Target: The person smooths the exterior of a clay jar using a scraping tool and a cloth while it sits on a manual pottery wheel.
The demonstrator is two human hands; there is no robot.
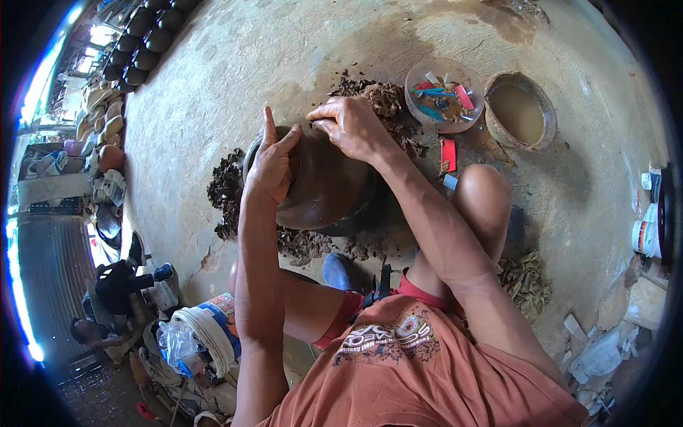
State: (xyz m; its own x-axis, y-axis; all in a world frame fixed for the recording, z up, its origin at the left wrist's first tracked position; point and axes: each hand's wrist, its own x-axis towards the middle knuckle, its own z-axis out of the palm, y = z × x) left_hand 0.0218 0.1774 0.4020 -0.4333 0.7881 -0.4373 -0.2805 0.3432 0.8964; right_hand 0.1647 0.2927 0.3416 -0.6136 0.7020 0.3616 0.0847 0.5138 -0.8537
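Note:
A large dark brown, wet-looking clay pot [324, 192] sits between my knees, with dark clay scraps [226, 192] around it. My left hand [277, 153] grips its upper left part, index finger pointing up, thumb on the clay and other fingers curled, partly hidden. My right hand [341, 124] is at the upper edge, just right of my left, fingers bent and pinched; whatever lies between their tips is hidden. A clear plastic tub [460, 124] of coloured small tools stands at the upper right, beside a bowl of cloudy water [519, 114].
Red [448, 153] and pale blue strips lie by my right knee. Leafy scraps [526, 285] lie at right. Dark round pots [139, 50] line the upper left. A seated person [117, 299] is at lower left, near a white bucket [213, 334]. Containers [644, 235] stand at far right.

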